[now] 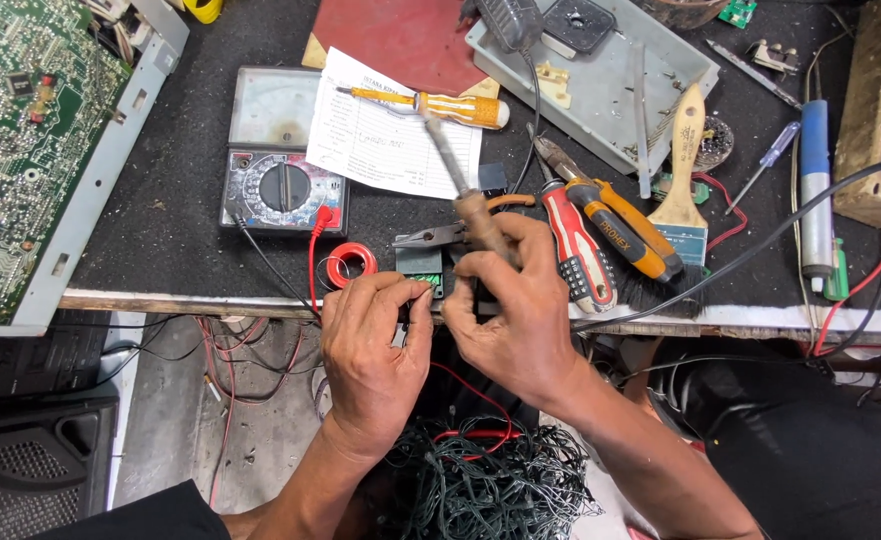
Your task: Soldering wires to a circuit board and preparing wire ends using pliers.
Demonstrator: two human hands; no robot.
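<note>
While my left hand (372,335) pinches the small green circuit board (422,281), my right hand (513,300) grips the soldering iron (465,190), its shaft slanting up-left away from the board.

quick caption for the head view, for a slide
Right hand holds a soldering iron while left hand steadies a small green board.

A single camera, worn on the person's head, looks steeply down and slightly forward over the near edge of the worktop (160,250), close enough that both hands fill the middle of the picture. The worktop takes the upper half, its front edge running across just above mid-height. Below that edge the view drops past the forearms to the floor (175,420) and a tangle of wire (490,485) near the lap.
</note>
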